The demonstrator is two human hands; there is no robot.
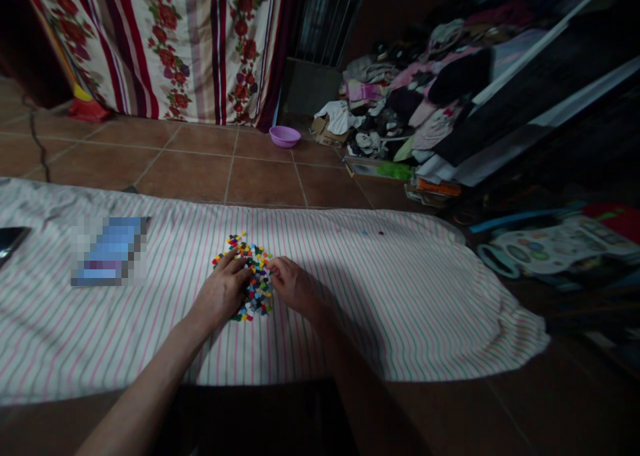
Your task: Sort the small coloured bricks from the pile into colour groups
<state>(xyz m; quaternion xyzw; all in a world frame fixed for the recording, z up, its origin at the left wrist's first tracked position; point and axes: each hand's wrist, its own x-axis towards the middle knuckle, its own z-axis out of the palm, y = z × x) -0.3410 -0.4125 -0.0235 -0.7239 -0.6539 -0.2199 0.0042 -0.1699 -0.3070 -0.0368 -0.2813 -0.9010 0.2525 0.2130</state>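
Two hands point(224, 292) point(295, 288) at colourful pieces point(260, 288)

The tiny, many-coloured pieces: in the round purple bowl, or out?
Out: the tiny, many-coloured pieces lie clustered on the striped white cloth, partly under the left hand.

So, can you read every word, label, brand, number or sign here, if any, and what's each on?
None can be read.
Blue rectangle on the striped cloth: pixelated, unreadable.
Small colourful pieces: too small to tell.
Pale panel at the right: any markings too blurred to read.
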